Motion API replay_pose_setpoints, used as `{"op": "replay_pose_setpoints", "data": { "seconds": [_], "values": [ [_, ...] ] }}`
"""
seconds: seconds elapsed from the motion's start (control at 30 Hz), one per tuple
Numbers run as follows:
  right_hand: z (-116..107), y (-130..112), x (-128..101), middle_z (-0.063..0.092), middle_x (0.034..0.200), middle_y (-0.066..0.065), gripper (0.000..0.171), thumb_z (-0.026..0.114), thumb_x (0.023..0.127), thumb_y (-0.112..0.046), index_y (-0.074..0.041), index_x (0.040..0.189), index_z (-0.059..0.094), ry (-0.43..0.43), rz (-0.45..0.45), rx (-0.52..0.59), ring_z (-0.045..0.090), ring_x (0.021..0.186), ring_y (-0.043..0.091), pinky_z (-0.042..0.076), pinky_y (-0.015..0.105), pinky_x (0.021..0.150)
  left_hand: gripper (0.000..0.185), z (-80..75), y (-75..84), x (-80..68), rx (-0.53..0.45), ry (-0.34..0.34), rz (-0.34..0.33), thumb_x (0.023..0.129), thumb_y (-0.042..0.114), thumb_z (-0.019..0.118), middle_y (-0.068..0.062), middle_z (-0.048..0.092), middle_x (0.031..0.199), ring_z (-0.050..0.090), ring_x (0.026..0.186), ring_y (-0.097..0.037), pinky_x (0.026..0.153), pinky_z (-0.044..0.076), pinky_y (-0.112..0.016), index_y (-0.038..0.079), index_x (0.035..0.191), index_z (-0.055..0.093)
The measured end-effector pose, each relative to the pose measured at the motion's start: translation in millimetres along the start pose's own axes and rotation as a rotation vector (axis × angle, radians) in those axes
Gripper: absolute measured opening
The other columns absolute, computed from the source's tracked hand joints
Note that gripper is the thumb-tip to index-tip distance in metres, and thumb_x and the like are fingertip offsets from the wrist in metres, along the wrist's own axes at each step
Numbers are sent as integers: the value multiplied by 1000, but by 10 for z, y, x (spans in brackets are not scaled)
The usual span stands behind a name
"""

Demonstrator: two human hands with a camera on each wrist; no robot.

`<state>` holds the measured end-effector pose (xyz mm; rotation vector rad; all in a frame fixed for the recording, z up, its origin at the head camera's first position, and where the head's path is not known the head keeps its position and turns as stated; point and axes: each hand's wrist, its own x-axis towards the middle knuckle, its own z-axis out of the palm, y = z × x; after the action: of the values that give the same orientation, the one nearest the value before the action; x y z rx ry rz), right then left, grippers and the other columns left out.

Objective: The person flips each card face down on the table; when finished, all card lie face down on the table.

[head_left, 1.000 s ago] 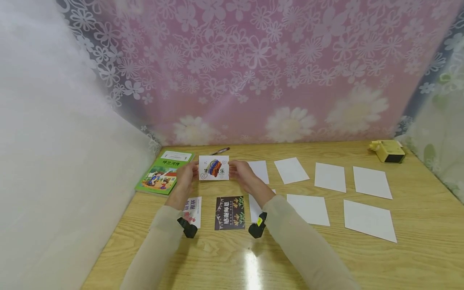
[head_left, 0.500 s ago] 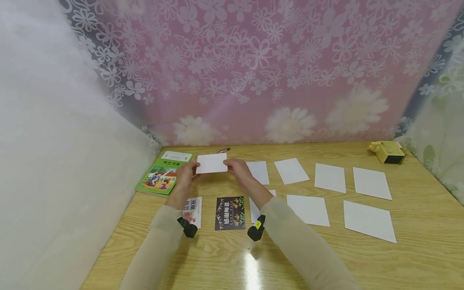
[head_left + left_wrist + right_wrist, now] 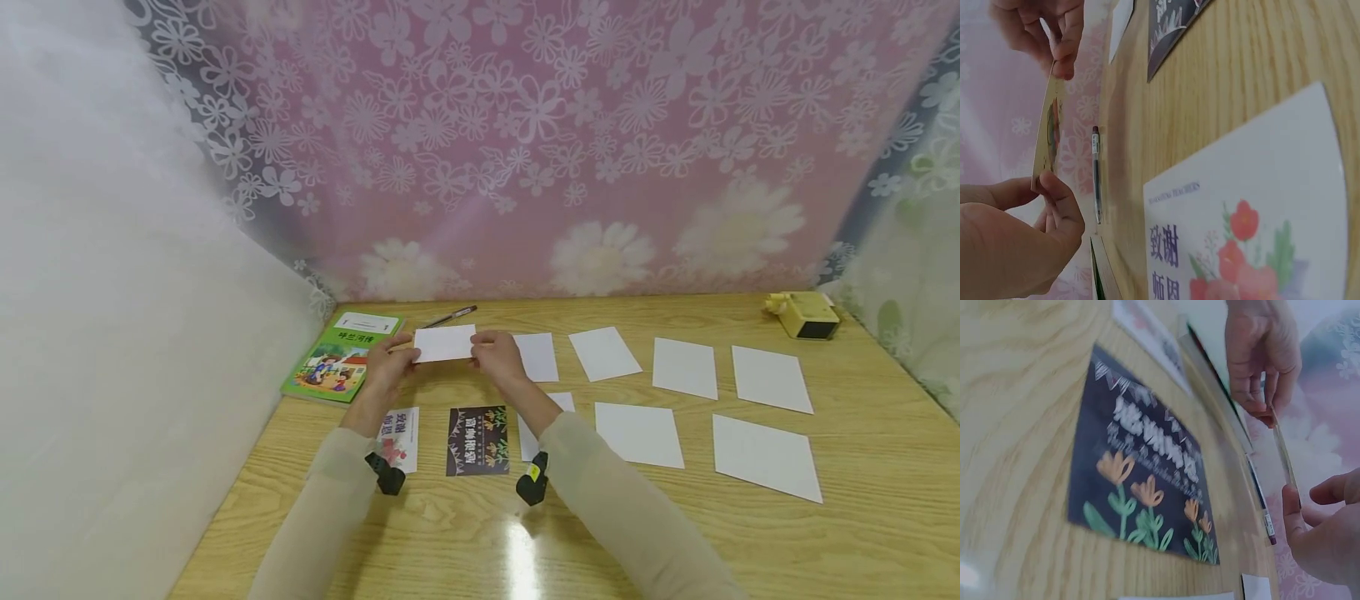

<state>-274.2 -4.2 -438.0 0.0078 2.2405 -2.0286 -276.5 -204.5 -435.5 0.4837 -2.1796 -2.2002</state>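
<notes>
A greeting card (image 3: 444,343) is held above the table between both hands, its blank white side toward my head. In the left wrist view the card (image 3: 1049,134) shows a colourful print on its other side. My left hand (image 3: 386,364) pinches its left edge between thumb and fingers. At the opposite edge, my right hand (image 3: 501,358) pinches it the same way. Below lie a white card with red flowers (image 3: 1241,262), partly behind the left wrist, and a dark card with orange flowers (image 3: 1141,462).
A green book (image 3: 337,358) lies at the left, beside the left hand. Behind the held card is a pen (image 3: 455,316). Several white cards (image 3: 639,434) lie face blank in two rows to the right. A yellow object (image 3: 802,315) stands at the far right corner.
The card has been tipped from its printed side facing my head to its blank side. In the last half second it has shifted slightly right and down, still in both hands.
</notes>
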Motion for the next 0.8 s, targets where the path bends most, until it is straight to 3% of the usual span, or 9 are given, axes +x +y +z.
{"op": "replay_pose_setpoints", "data": {
  "seconds": [0.1, 0.13, 0.2, 0.3, 0.37, 0.43, 0.6, 0.8],
  "values": [
    [-24, 54, 14, 65, 134, 20, 40, 54, 98, 1, 2, 137, 64, 3, -14, -139, 53, 54, 13, 41, 23, 49, 43, -21, -31, -7, 68, -30, 3, 97, -2, 67, -9, 66, 97, 66, 77, -16, 80, 61, -32, -7, 139, 59],
    [-29, 65, 8, 65, 135, 19, 41, 55, 97, 1, 1, 138, 64, 2, -16, -170, 46, 50, 10, 35, 23, 47, 43, -31, -43, -9, 94, -38, -1, 98, -2, 68, -12, 67, 101, 67, 77, -16, 81, 61, -32, -8, 139, 59],
    [-36, 84, -7, 63, 139, 17, 41, 57, 97, 1, 0, 138, 64, -5, -14, -197, 43, 53, 11, 36, 24, 49, 44, -54, -64, -14, 139, -58, -14, 98, 0, 68, -18, 67, 111, 67, 80, -17, 83, 60, -33, -8, 140, 58],
    [-37, 107, -31, 62, 140, 16, 39, 59, 98, -2, 0, 136, 65, -12, -9, -222, 63, 83, 18, 50, 28, 65, 45, -91, -91, -23, 181, -79, -49, 99, 2, 68, -21, 66, 121, 67, 83, -17, 80, 59, -30, -8, 141, 57],
    [-31, 115, -43, 63, 138, 16, 37, 60, 99, -4, 1, 135, 66, -19, -4, -226, 65, 109, 27, 56, 34, 82, 44, -109, -98, -29, 204, -87, -64, 99, 3, 68, -19, 67, 120, 66, 83, -16, 77, 57, -27, -8, 140, 57],
    [-20, 120, -44, 63, 138, 17, 36, 60, 101, -8, 1, 135, 66, -31, 7, -215, 61, 124, 33, 56, 42, 96, 41, -124, -98, -34, 220, -88, -86, 100, 7, 66, -16, 67, 113, 64, 80, -16, 72, 54, -25, -8, 138, 59],
    [-2, 111, -38, 60, 143, 17, 36, 58, 105, -16, -1, 137, 65, -72, 46, -151, 53, 136, 37, 45, 53, 114, 39, -149, -78, -55, 213, -107, -156, 104, 18, 57, -13, 66, 102, 62, 71, -13, 64, 53, -24, -9, 134, 59],
    [-5, 83, -61, 52, 153, 15, 41, 51, 108, -23, -3, 143, 61, -120, 95, -81, 39, 148, 37, 31, 57, 123, 45, -195, -57, -92, 202, -140, -183, 106, 24, 50, -15, 67, 108, 65, 70, -12, 64, 56, -24, -11, 134, 56]
  ]
}}
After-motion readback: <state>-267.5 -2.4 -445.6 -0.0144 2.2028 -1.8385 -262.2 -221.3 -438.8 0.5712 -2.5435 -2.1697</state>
